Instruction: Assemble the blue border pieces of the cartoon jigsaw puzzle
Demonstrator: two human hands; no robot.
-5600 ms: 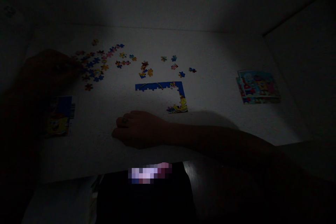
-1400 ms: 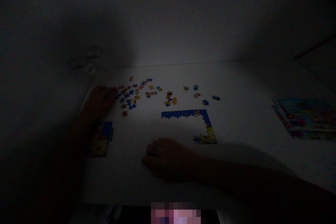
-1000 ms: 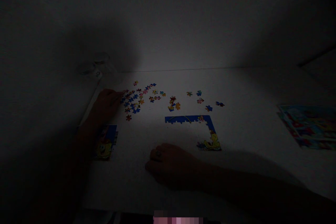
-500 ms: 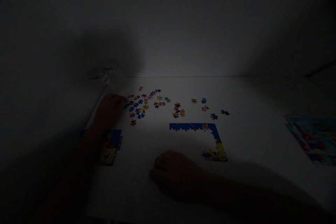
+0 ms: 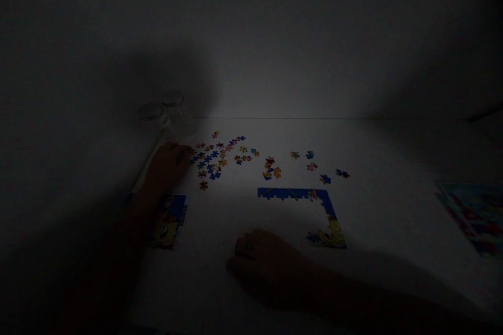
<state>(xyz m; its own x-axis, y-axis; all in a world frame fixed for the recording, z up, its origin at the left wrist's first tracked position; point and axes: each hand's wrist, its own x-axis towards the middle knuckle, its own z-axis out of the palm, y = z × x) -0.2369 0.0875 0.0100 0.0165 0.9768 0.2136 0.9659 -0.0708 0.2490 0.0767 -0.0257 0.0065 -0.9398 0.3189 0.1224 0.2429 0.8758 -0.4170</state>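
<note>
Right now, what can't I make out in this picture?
All in the head view:
Left hand: too dark to tell whether its fingertips hold anything.
Right hand: its palm is hidden beneath the hand's own back.
Card: partly covered by the left forearm.
Prints: cut off by the right edge, and blurred.
Label: too small and dim to read.

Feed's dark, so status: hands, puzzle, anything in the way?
Left hand at loose pieces; right hand curled on table. Puzzle border lacks left side. Left arm partly covers card.

Very dim light leaves soft shadows across the wall (image 5: 275, 63).
</note>
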